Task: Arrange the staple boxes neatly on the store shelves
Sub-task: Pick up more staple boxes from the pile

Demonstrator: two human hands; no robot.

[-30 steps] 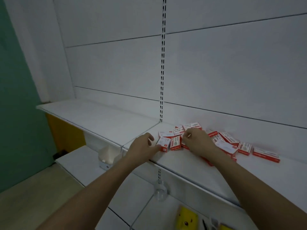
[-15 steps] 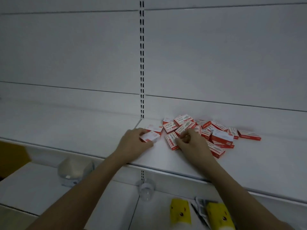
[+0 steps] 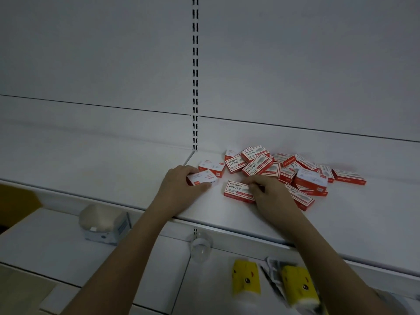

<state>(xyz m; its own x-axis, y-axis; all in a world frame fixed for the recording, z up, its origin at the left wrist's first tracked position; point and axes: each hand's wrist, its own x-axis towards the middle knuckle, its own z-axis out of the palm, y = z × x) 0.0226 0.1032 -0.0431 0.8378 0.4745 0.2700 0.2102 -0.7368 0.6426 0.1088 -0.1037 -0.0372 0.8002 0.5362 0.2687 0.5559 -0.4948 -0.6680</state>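
Observation:
Several red-and-white staple boxes [image 3: 295, 171] lie in a loose heap on the white shelf [image 3: 227, 214], to the right of the slotted upright. My left hand [image 3: 179, 185] grips one staple box [image 3: 203, 177] at the heap's left edge, thumb and fingers round it. My right hand [image 3: 270, 194] pinches the right end of another staple box [image 3: 237, 190] that lies flat in front of the heap. One more box [image 3: 211, 167] sits just behind my left hand.
The slotted upright [image 3: 195, 87] divides the back wall. On the lower shelf stand a beige object on a small box [image 3: 104, 221], a clear round hook [image 3: 201, 245] and two yellow duck-faced items [image 3: 246, 278]. The left shelf section [image 3: 91, 160] carries nothing.
The view has swung right and closer to the heap. My right hand has drawn one box forward out of the heap. My left hand keeps its box at the heap's left.

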